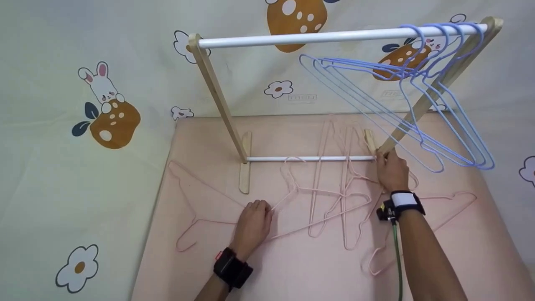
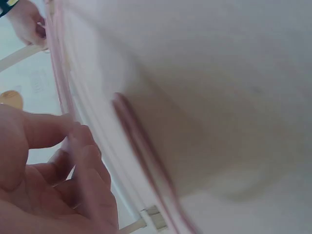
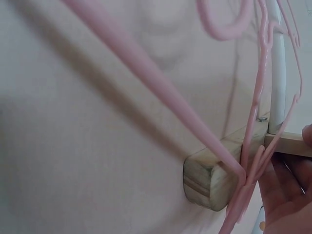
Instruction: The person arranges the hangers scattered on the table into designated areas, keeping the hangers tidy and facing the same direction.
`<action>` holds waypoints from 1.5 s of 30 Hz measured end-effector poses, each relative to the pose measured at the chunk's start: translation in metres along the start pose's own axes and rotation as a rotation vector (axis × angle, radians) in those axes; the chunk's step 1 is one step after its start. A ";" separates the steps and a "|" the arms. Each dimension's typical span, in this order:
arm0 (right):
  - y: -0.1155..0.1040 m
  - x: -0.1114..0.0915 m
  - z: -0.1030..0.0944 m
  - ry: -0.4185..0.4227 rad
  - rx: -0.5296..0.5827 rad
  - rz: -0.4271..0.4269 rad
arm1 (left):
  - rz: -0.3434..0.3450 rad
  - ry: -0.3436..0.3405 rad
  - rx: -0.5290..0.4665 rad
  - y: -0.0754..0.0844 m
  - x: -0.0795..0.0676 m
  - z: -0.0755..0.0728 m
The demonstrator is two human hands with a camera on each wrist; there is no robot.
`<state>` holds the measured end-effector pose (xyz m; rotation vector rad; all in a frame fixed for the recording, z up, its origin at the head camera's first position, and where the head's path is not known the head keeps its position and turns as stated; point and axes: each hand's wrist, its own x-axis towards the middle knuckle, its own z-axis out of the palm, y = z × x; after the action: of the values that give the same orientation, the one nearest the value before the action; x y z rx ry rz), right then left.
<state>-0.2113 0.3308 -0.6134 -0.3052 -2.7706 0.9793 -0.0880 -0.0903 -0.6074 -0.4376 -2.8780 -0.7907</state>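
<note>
My left hand [image 1: 254, 223] pinches one end of a pink hanger [image 1: 295, 187], low over the bed-like pink surface. In the left wrist view its thumb and fingers close around the pink wire. At the right foot of the rack, my right hand [image 1: 393, 171] grips the lower part of the wooden post [image 1: 395, 142]. The right wrist view shows fingers curled behind that post, next to the wooden foot [image 3: 202, 180], with pink hangers [image 3: 165, 95] crossing in front. Several blue hangers [image 1: 480, 142] hang from the white top rail [image 1: 292, 39], bunched at its right end.
More pink hangers [image 1: 209, 190] lie spread and overlapping on the pink sheet [image 1: 200, 271]. The rack's left post [image 1: 219, 98] and lower white bar [image 1: 276, 159] stand near the patterned wall [image 1: 234, 83]. A green cable [image 1: 398, 259] runs from the right wristband.
</note>
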 end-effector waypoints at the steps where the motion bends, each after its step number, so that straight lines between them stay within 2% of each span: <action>1: 0.000 0.000 0.000 0.001 0.001 0.000 | 0.007 0.011 -0.019 0.001 0.000 -0.002; 12: -0.006 -0.004 -0.001 0.013 0.017 0.009 | 0.030 0.061 -0.137 -0.002 0.005 -0.030; 22: -0.004 -0.003 0.000 -0.010 0.029 0.020 | 0.045 0.171 -0.116 -0.009 0.011 -0.050; 25: -0.004 -0.003 0.000 0.004 0.025 -0.001 | 0.053 0.214 -0.127 -0.011 0.012 -0.062; 29: -0.002 -0.003 0.002 0.026 0.015 -0.023 | 0.059 0.292 -0.127 -0.014 0.015 -0.085; 36: -0.002 -0.004 0.000 -0.009 0.023 0.021 | 0.093 0.444 -0.092 -0.013 0.017 -0.126; 45: -0.001 -0.002 -0.001 -0.013 0.021 0.022 | 0.140 0.521 -0.083 -0.002 0.019 -0.158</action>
<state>-0.2098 0.3302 -0.6125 -0.3274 -2.7724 1.0183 -0.0998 -0.1691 -0.4698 -0.3698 -2.3162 -0.8524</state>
